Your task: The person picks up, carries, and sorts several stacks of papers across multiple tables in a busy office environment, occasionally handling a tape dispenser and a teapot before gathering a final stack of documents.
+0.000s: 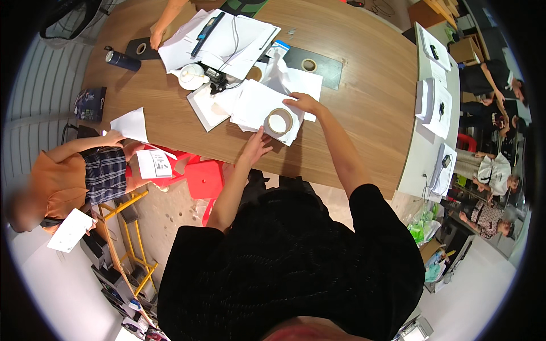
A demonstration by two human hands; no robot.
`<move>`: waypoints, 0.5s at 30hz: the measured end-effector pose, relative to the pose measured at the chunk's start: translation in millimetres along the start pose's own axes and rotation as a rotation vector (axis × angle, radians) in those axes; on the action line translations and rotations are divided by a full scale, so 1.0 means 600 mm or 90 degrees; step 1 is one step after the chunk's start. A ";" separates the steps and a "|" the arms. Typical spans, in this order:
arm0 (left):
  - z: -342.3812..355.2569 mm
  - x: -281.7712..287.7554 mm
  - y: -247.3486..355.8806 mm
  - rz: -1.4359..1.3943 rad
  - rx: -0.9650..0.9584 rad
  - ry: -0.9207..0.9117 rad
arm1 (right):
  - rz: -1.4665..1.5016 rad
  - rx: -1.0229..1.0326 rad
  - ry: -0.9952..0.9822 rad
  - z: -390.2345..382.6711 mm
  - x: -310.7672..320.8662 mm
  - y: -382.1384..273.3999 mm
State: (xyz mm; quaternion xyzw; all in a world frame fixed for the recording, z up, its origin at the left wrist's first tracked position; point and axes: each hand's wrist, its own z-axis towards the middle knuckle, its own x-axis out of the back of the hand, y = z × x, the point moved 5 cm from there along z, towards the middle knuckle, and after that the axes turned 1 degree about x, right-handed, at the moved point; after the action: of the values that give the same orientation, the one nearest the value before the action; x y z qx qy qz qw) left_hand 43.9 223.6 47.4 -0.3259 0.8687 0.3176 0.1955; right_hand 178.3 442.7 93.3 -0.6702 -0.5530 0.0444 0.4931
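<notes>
A loose stack of white paper sheets (253, 108) lies near the table's front edge, with a wide roll of brown tape (290, 132) flat on top. My left hand (256, 149) is at the near left edge of the stack, fingers apart, a fingertip touching the paper beside the tape roll. My right hand (305, 103) rests on the stack's right side, its fingers stretched over the sheets just beyond the tape. Neither hand grips the roll. A second tape roll (309, 65) sits on a dark grey mat (330, 69) farther back.
Left of the stack are a white round device (192, 77), black cables and a large paper pile (250, 42). A dark bottle (123, 60) lies farther left. Another person's hand (156, 38) reaches in at the far side. At left a person in orange (62, 182) holds papers, near a red stool (205, 179).
</notes>
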 end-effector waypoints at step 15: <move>-0.033 0.021 0.014 -0.034 -0.048 0.056 | 0.151 -0.101 -0.089 -0.082 -0.062 0.023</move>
State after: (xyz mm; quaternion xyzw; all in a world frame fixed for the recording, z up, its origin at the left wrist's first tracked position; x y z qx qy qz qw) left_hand 26.6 209.3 57.9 -0.3701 0.8548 0.3301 0.1532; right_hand 203.4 384.6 90.7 -0.7629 -0.5049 0.1049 0.3900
